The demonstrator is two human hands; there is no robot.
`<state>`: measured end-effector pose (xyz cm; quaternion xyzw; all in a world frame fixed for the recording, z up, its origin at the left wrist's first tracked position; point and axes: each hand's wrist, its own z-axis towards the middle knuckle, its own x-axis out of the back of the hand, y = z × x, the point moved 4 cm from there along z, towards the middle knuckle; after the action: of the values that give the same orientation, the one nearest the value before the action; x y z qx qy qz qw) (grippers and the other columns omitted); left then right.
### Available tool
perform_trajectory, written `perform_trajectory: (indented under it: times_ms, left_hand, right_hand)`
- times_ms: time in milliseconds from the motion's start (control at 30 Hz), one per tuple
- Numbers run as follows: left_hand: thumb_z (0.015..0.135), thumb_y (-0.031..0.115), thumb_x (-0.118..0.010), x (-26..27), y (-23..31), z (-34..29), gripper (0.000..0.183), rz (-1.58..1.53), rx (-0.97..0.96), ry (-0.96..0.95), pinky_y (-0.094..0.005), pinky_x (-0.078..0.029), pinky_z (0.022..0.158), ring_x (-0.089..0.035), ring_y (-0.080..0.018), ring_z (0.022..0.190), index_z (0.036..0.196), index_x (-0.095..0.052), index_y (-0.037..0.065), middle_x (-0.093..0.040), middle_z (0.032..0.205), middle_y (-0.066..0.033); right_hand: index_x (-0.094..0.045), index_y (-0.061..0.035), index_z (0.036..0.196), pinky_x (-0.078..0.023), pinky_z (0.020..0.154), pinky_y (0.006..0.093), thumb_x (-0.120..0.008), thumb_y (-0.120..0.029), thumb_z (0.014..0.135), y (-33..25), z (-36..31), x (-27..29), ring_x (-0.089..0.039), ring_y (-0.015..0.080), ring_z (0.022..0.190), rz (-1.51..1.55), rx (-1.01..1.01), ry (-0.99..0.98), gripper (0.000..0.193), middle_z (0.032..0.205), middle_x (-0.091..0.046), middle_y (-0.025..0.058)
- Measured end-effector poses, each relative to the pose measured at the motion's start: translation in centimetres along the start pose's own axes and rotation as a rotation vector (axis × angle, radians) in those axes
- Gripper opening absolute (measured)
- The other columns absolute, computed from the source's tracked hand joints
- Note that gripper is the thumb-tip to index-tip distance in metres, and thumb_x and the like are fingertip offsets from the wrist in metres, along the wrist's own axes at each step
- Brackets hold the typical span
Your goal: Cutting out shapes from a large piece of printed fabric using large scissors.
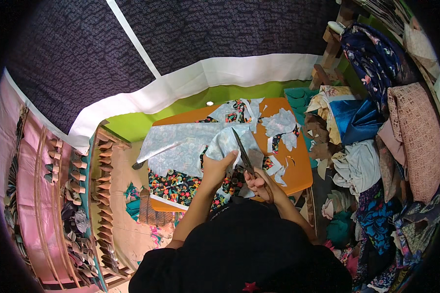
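Note:
My right hand (260, 183) is wrapped round the handles of large dark scissors (244, 153), whose long blades point up and away over the table. Beside them, my left hand (218, 167) grips a piece of printed fabric (221, 142), its thumb on top and its fingers mostly hidden. The piece shows its pale underside, with a black floral edge near the hand. Under and around it spreads a larger floral fabric (176, 184), black with bright flowers, partly folded to its whitish back. Whether the blades touch the cloth, I cannot tell.
Fabric scraps (280, 127) lie on the right of the orange table (298, 171). Piled cloth, including a shiny blue fabric (354, 119), crowds the right side. Wooden racks of shoe forms (105, 195) stand at left. A dark patterned curtain (220, 34) hangs beyond the table.

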<state>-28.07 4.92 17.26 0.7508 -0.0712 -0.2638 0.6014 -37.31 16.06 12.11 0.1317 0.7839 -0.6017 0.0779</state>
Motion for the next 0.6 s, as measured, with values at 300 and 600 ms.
perform_trajectory:
  times_ms: [300, 600]
  left_hand:
    - [0.068, 0.008, -0.065, 0.0, 0.0, -0.3, 0.035, 0.081, 0.049, -0.032, -0.0248, -0.044, 0.067, -0.054, -0.0119, 0.074, 0.098, -0.051, -0.005, -0.057, 0.086, -0.0063]
    - [0.072, 0.009, -0.064, -0.4, 0.3, -0.2, 0.028, 0.037, 0.028, 0.038, -0.0238, -0.044, 0.066, -0.054, -0.0108, 0.074, 0.094, -0.054, -0.005, -0.058, 0.084, -0.0056]
  right_hand:
    - [-0.043, -0.009, 0.086, -0.026, 0.046, 0.0169, -0.038, -0.043, 0.085, -0.5, -0.5, -0.3, -0.03, 0.0025, 0.05, 0.27, -0.073, -0.003, 0.034, 0.063, -0.035, -0.0069]
    - [-0.043, -0.0072, 0.086, -0.023, 0.045, 0.0171, -0.047, -0.043, 0.082, -0.4, -0.1, -0.7, -0.029, 0.0033, 0.051, 0.336, -0.013, -0.007, 0.036, 0.06, -0.034, -0.0069]
